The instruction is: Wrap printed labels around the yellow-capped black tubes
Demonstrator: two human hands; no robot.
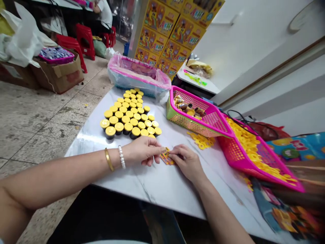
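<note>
My left hand [146, 150], with a gold bangle and a pearl bracelet at the wrist, pinches the far-left edge of a small orange-and-purple printed piece [168, 159]. The thumb and fingers of my right hand [188, 162] close on its right side. Whether this piece is a sticker or a wrapper, I cannot tell; fingers cover part of it. It is held low over the marbled white table [157, 188]. Just beyond my left hand stand several small black tubs with yellow lids [125, 119], packed close together in a cluster.
A pink-and-green basket [203, 117] holds brown and yellow pieces. Yellow rings fill a pink basket [243, 142] at right; more yellow pieces [201, 140] lie beside it. A plastic-lined basket [139, 76] stands behind the tubs, before stacked yellow cartons [167, 40]. A person [104, 15] sits far back.
</note>
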